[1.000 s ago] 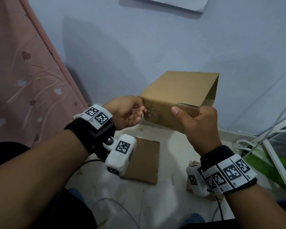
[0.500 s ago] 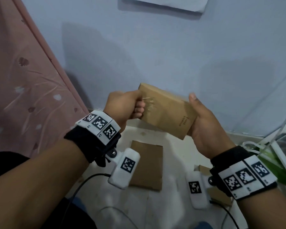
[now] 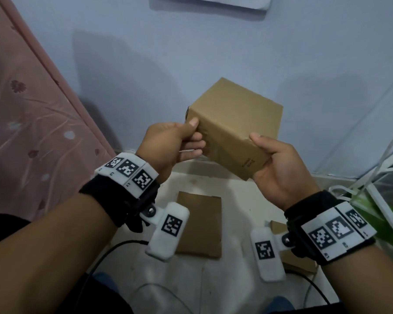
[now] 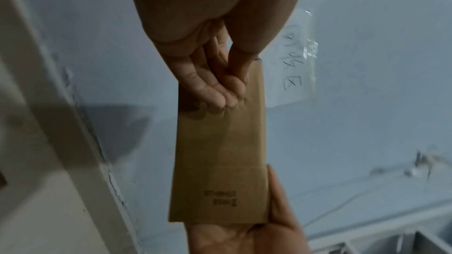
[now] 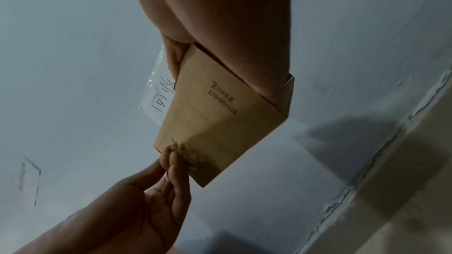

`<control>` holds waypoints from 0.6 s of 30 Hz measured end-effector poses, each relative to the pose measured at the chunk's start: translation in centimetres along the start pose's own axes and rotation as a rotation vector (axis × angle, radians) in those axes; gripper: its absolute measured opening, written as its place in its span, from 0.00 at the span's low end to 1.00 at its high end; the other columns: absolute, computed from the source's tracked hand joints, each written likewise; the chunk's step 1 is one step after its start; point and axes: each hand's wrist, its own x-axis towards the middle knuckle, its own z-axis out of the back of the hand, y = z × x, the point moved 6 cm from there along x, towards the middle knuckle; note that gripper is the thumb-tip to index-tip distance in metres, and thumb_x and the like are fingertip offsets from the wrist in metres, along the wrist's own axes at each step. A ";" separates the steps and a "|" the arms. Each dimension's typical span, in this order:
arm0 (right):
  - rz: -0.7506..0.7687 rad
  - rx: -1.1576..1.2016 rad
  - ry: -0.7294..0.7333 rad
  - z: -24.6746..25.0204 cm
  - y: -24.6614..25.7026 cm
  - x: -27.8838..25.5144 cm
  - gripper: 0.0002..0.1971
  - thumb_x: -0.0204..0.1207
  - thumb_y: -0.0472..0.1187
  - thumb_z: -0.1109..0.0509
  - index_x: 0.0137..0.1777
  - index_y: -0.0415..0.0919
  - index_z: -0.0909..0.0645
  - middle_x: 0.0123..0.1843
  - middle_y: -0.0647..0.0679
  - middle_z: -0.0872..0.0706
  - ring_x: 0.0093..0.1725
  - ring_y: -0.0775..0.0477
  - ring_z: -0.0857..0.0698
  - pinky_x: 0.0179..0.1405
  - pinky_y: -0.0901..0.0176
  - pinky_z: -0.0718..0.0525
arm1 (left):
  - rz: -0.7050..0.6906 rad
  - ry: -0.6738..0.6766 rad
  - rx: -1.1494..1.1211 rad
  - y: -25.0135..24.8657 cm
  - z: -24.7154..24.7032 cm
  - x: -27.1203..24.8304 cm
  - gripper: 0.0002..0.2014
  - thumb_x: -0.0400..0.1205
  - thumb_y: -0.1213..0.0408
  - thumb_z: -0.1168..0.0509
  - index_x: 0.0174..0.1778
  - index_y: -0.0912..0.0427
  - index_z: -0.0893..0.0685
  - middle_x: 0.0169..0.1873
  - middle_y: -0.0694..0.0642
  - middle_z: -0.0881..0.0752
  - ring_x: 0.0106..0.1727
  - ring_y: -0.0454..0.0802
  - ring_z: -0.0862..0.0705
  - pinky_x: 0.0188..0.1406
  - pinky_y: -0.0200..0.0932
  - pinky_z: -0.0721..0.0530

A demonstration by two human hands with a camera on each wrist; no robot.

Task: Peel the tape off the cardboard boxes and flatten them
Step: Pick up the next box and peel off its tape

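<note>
A small brown cardboard box (image 3: 234, 125) is held up in the air in front of the blue wall. My left hand (image 3: 182, 141) pinches its left edge, thumb on the near face and fingers behind. My right hand (image 3: 275, 168) grips the box's lower right corner, thumb on the near face. In the left wrist view the box (image 4: 220, 161) shows a plain face with small print near the right hand (image 4: 247, 237). In the right wrist view the box (image 5: 220, 123) has a scuffed, torn patch next to the left hand's fingers (image 5: 176, 163). No tape shows clearly on the box.
A flattened cardboard piece (image 3: 200, 225) lies on the pale floor below my hands, and another cardboard piece (image 3: 279, 227) lies under my right wrist. A pink flowered curtain (image 3: 32, 123) hangs at the left. White rods and green leaves (image 3: 381, 200) are at the right. Cables cross the floor.
The box has been turned in my hands, from a narrow face toward me to a broad top face showing. Both hands have kept hold and sit a little higher in the view.
</note>
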 end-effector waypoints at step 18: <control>0.154 -0.138 -0.167 1.1 -0.3 0.0 0.05 0.78 0.41 0.23 0.46 0.40 0.15 0.43 0.48 0.09 0.56 0.41 0.10 0.78 0.32 0.23 | 0.096 -0.122 0.201 1.0 0.4 -0.7 0.06 0.81 0.68 0.35 0.38 0.63 0.20 0.14 0.47 0.23 0.25 0.50 0.16 0.25 0.38 0.15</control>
